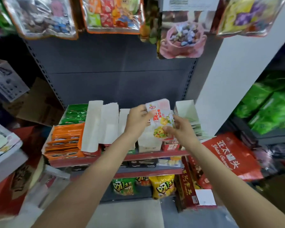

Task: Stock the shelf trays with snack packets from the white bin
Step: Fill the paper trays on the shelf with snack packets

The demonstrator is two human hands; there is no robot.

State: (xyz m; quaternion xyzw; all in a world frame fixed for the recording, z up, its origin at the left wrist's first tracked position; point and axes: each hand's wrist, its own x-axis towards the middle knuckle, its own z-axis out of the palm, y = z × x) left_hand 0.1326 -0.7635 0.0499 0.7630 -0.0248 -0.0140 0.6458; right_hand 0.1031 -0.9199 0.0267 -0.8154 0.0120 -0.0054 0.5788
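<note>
A packet (161, 122) is gripped by both hands (138, 119) (179, 129) over the shelf's right trays (148, 143). Placement is in hand. Lowering into a tray slot is likely needed next.

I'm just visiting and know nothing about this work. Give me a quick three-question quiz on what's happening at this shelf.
1. True or false: both hands hold the white snack packets.
2. Which tray stands nearest the shelf's left front corner? A) orange packets B) yellow bags C) purple sweets
3. Fill in: the left hand grips the packets' ____ end, while the right hand grips the lower end.

Key: 1 true; 2 A; 3 upper.
</note>
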